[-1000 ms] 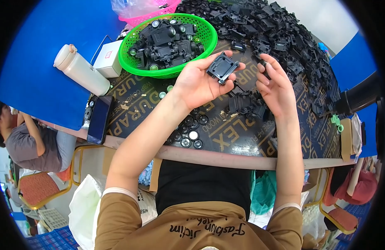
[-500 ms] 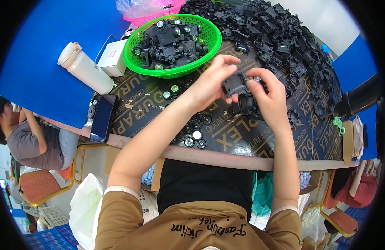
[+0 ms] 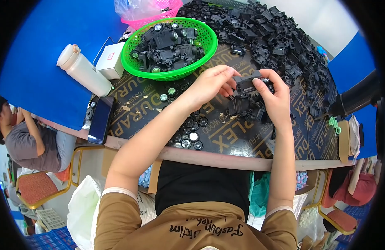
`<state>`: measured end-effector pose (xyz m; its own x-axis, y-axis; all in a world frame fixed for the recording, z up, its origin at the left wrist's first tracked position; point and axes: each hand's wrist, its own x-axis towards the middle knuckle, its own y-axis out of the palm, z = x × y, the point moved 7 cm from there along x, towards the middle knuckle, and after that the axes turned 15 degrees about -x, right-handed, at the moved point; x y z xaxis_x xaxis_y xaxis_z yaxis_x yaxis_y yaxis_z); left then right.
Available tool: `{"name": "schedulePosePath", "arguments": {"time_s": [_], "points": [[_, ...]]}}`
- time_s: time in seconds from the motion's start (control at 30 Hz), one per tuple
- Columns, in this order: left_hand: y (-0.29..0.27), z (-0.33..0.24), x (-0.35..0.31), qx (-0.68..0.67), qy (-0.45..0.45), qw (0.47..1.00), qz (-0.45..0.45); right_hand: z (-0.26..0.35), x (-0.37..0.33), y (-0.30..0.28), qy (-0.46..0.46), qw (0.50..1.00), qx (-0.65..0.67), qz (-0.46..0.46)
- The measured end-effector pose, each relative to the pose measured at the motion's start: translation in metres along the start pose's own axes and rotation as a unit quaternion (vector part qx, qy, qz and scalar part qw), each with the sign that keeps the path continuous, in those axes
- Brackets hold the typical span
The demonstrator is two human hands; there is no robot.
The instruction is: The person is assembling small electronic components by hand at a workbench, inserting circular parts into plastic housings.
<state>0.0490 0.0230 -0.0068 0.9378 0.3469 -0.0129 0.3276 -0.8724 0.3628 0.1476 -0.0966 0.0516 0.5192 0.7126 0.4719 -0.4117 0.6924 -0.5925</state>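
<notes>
My right hand (image 3: 276, 93) grips a black plastic toy-car chassis (image 3: 247, 82) by its right end, where a small wheel (image 3: 265, 81) shows beside the thumb. At the chassis's left end is my left hand (image 3: 215, 85), its fingers bent in close together; whatever they may pinch is hidden. Several more black chassis parts (image 3: 239, 106) lie on the table just below the held one. Left of them, partly behind my left forearm, are loose black wheels (image 3: 193, 136), some with pale or green centres (image 3: 171, 91).
A green basket (image 3: 169, 76) of wheeled chassis stands at the back, before a pink basket (image 3: 151, 18). Black parts heap (image 3: 280, 46) across the back right. A white bottle (image 3: 84, 71), white box (image 3: 111, 60) and phone (image 3: 101, 121) sit left. A black tube (image 3: 355, 102) juts in from the right.
My left hand has drawn back from behind the chassis toward its left end, its fingers curling in. The chassis has shifted slightly right and turned in my right hand.
</notes>
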Motion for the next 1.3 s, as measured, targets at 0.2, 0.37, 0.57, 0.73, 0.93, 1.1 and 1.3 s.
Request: {"name": "schedulePosePath", "arguments": {"time_s": [0.2,0.37,0.57,0.73,0.93,1.1,1.3], "points": [[0.015,-0.006,-0.008,-0.154,-0.034,0.986,0.047,0.000,-0.001,0.009,-0.004,0.999,0.018,0.039],[0.023,0.003,-0.012,-0.130,-0.059,0.984,0.107,0.011,-0.005,0.019,-0.016,0.998,0.008,0.064],[0.016,-0.010,-0.008,-0.235,0.028,0.969,0.077,-0.011,-0.004,0.004,0.063,0.988,0.139,-0.007],[0.012,-0.043,-0.015,0.253,0.246,0.936,-0.026,-0.025,-0.003,0.018,0.117,0.940,0.313,0.073],[0.023,-0.047,-0.022,0.331,0.347,0.877,-0.023,-0.023,-0.008,0.041,0.118,0.858,0.480,0.141],[0.026,-0.044,-0.023,0.360,0.340,0.868,-0.031,-0.019,-0.008,0.043,0.131,0.855,0.478,0.150],[0.034,-0.046,-0.030,0.428,0.388,0.816,-0.014,-0.024,-0.012,0.048,0.121,0.846,0.482,0.194]]}}
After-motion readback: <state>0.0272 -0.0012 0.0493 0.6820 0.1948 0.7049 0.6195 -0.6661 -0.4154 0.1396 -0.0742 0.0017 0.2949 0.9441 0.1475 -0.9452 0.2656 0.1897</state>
